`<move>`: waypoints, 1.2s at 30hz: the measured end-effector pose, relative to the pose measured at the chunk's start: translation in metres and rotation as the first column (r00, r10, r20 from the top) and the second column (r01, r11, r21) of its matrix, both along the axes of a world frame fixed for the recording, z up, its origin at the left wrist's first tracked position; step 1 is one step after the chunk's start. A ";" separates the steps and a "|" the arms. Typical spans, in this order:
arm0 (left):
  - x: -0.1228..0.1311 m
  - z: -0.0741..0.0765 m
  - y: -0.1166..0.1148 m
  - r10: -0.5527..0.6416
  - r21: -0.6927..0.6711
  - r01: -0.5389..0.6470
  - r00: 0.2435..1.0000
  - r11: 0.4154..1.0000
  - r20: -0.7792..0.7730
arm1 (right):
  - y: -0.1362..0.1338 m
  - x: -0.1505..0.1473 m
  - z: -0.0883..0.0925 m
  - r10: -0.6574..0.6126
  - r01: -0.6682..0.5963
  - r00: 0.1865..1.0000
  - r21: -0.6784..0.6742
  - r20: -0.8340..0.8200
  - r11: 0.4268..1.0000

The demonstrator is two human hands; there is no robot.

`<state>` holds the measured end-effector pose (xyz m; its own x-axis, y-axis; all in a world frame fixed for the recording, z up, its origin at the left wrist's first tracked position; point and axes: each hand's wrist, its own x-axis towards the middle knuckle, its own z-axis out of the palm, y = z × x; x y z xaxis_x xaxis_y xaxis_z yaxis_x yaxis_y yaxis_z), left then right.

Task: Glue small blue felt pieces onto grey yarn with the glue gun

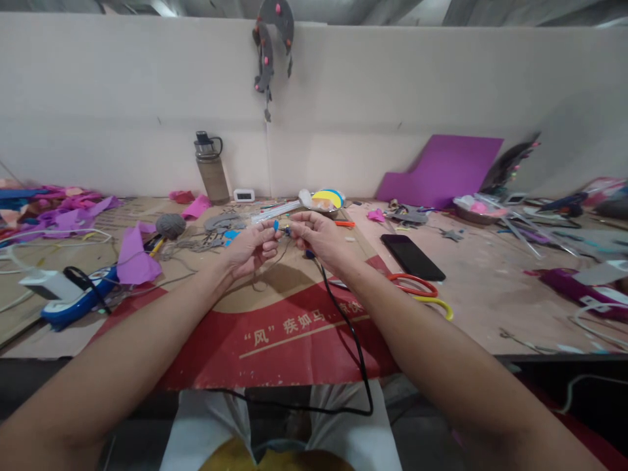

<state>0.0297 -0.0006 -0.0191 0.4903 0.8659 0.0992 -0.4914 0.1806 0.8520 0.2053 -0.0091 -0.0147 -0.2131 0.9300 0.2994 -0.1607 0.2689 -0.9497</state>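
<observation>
My left hand (pixel 252 252) is closed in a pinch, with a small bright blue piece (pixel 276 225) at its fingertips. Close beside it, my right hand (pixel 318 239) is closed around a dark blue corded tool (pixel 309 254), mostly hidden by the fingers; its exact kind does not show. A black cord (pixel 350 327) runs from under this hand, over the table edge. Between the fingertips there are tiny brass-coloured and blue parts, too small to make out. Thin grey yarn (pixel 260 282) hangs below the hands, and a grey yarn ball (pixel 171 226) lies to the left.
Red-and-tan printed cardboard (pixel 294 353) covers the table before me. A black phone (pixel 413 256) and orange-handled scissors (pixel 415 285) lie right. A blue power strip (pixel 81 301) and purple felt (pixel 137 255) lie left. Behind stand a bottle (pixel 212 170) and a filled bowl (pixel 324 204).
</observation>
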 end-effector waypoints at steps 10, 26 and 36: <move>0.003 -0.005 -0.003 -0.131 -0.029 0.129 0.983 0.991 -0.129 | -0.004 -0.001 -0.003 0.077 -0.081 0.991 0.036 0.110 0.996; 0.004 -0.007 -0.002 0.292 0.187 -0.245 0.909 0.951 -0.297 | 0.000 -0.002 -0.008 -0.098 0.091 0.972 0.044 0.215 0.995; 0.004 -0.006 0.000 0.271 0.111 -0.252 0.938 0.961 -0.216 | 0.000 -0.004 -0.009 -0.025 0.039 0.993 -0.119 0.116 0.992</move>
